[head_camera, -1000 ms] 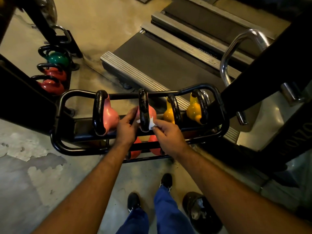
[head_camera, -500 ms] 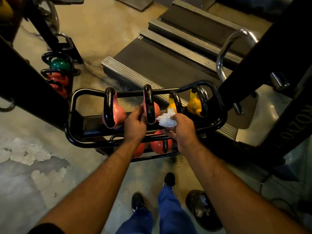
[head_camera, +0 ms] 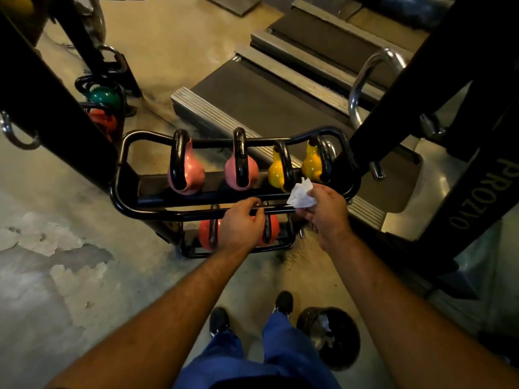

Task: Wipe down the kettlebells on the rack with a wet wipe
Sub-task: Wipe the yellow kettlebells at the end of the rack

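Worn concrete floor [head_camera: 70,276] with flaking patches spreads under a black tubular rack [head_camera: 123,197], and a treadmill [head_camera: 266,99] lies just behind it. On the rack's upper tier stand two pink kettlebells [head_camera: 186,172] at the left and middle and two yellow kettlebells [head_camera: 276,172] at the right, all with black handles upright. Red kettlebells [head_camera: 206,234] sit on the lower tier, partly hidden. The left hand [head_camera: 241,226] rests on the rack's front rail, its fingers curled over the bar. The right hand [head_camera: 325,211] hovers just in front of the yellow pair, its fingers pinching a crumpled white wet wipe [head_camera: 302,196]; whether the wipe touches a kettlebell cannot be told. A dark bin [head_camera: 328,336] stands beside the person's black shoes [head_camera: 220,321].
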